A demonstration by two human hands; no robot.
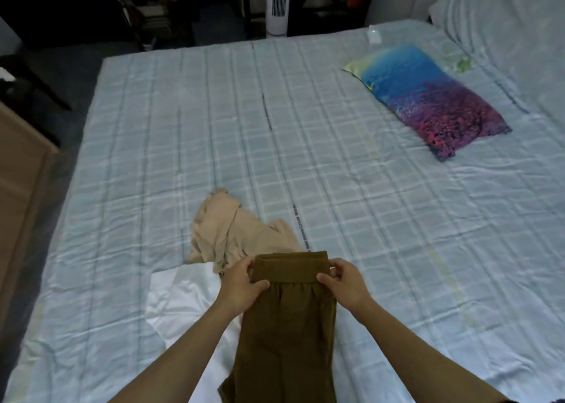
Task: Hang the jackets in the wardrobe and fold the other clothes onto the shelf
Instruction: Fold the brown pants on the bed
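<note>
A brown garment with an elastic waistband (287, 326) hangs lengthwise toward me over the near part of the bed. My left hand (241, 283) grips the waistband's left end, and my right hand (342, 283) pinches its right end. Just beyond lies a crumpled beige garment (232, 234). A white garment (180, 305) is spread flat to the left, partly under my left arm and the brown one.
The bed (336, 164) has a pale blue checked sheet. A blue-and-purple pillow (428, 100) lies at the far right. A white tower fan (277, 3) and a dark wardrobe area with hanging clothes (159, 2) stand behind the bed. Wooden furniture (18, 173) borders the left.
</note>
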